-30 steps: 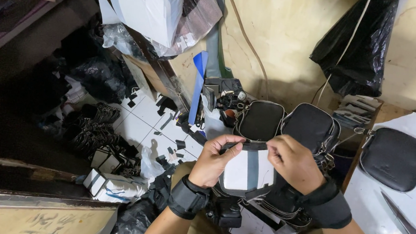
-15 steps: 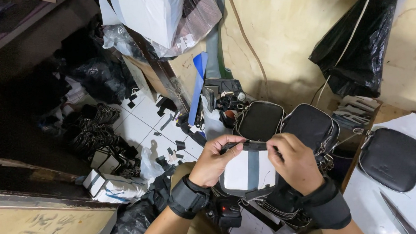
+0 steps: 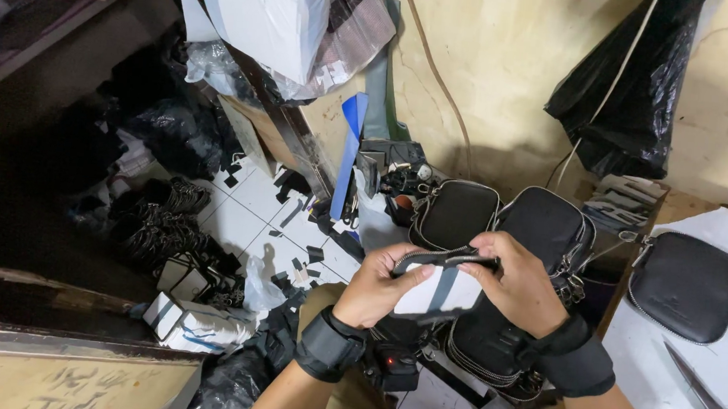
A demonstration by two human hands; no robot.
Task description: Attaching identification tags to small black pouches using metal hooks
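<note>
Grey-white pouch panel (image 3: 439, 290) pinched by both hands, left (image 3: 377, 285), right (image 3: 520, 288), its lower edge hidden.

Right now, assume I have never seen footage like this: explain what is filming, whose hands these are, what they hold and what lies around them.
One camera, worn on a person's head, looks down at that person's own bare hands; each wrist wears a black band. The left hand and the right hand together hold a small white-and-grey panel with a black zipper strip along its top edge. Just beyond the hands stand two black zippered pouches. Another black pouch lies on a white table at the right, near scissors. At the left, the tiled floor is strewn with black scraps, and a black plastic bag hangs on the wall.
</note>
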